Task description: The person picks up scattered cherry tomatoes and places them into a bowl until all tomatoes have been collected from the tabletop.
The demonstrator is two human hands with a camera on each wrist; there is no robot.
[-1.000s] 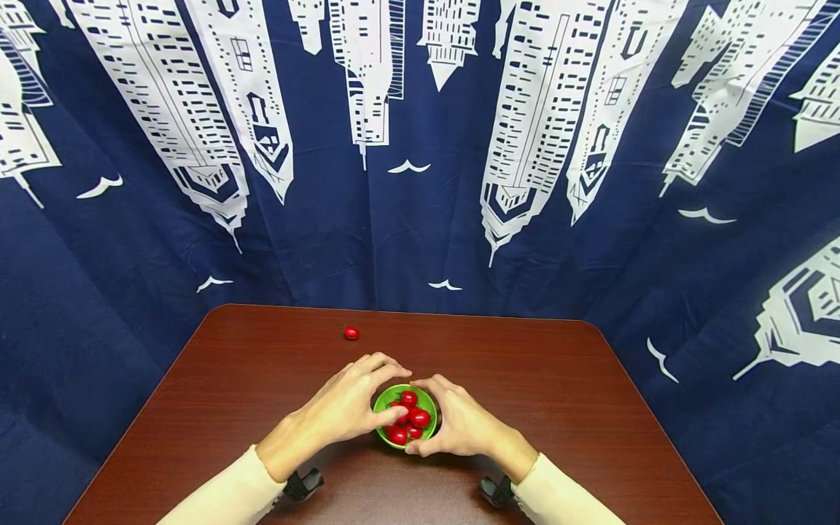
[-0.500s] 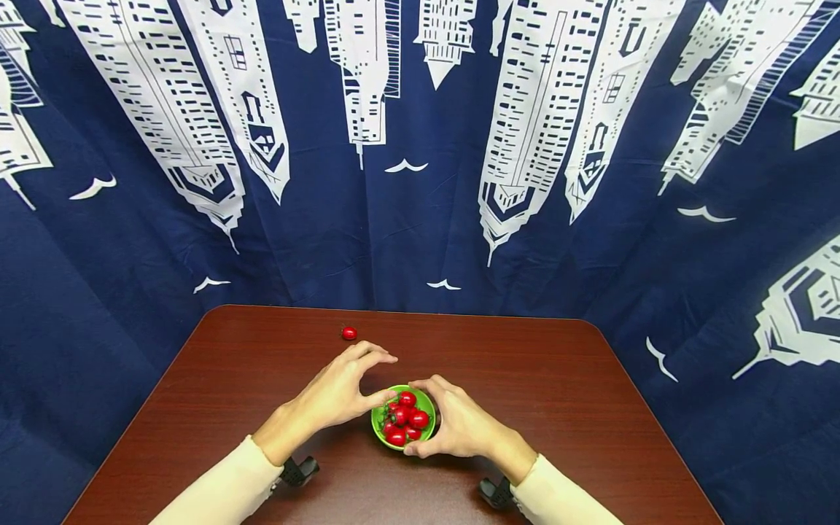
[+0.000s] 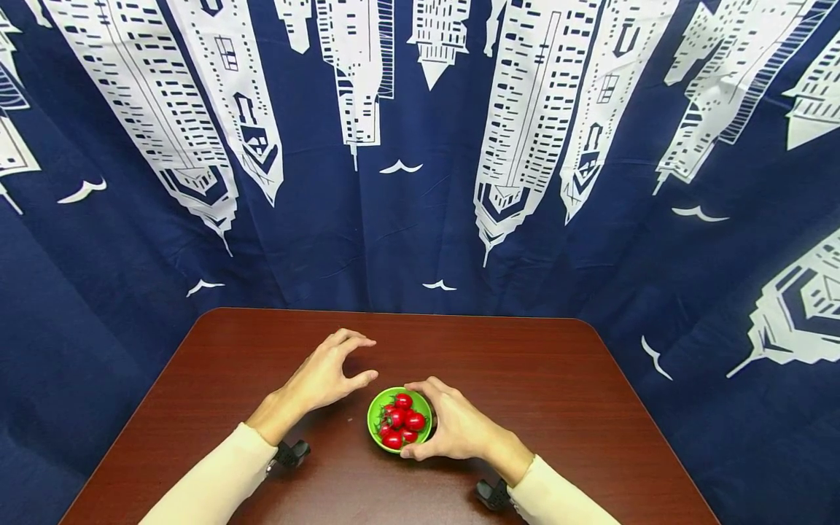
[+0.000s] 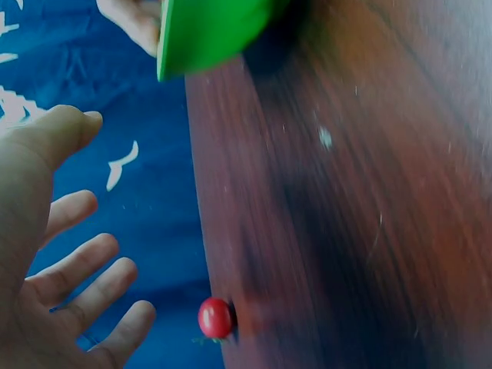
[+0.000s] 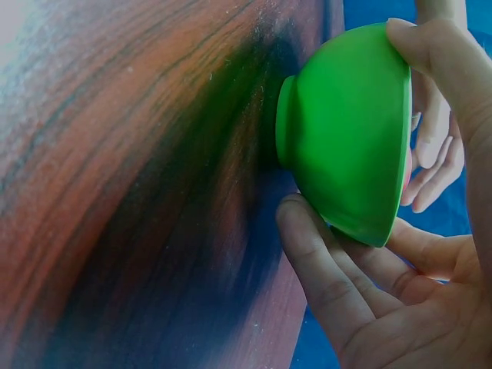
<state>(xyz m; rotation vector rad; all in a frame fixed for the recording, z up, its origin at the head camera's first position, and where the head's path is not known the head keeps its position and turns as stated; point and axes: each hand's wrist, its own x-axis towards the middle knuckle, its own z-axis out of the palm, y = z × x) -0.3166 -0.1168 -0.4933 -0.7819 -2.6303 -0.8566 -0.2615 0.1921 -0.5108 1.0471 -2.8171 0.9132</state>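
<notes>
A small green bowl (image 3: 373, 417) with several red cherry tomatoes (image 3: 415, 421) in it is near the middle of the table. My right hand (image 3: 456, 426) holds the bowl from the right, thumb at the near rim and fingers round the far side. The right wrist view shows the thumb on the rim and fingertips against the bowl's outer wall (image 5: 346, 131). My left hand (image 3: 323, 378) is spread over the table, left of and beyond the bowl, with nothing in it. One loose cherry tomato (image 4: 215, 317) lies near its fingers in the left wrist view; in the head view the hand hides it.
The brown wooden table (image 3: 525, 364) has rounded far corners. A dark blue cloth (image 3: 315, 240) printed with white buildings and birds hangs behind it and along the sides. Dark wrist-camera mounts (image 3: 292, 453) sit under both wrists.
My left hand has drawn away from over the bowl toward the far left and now covers the loose tomato in the head view. The right hand stays on the bowl.
</notes>
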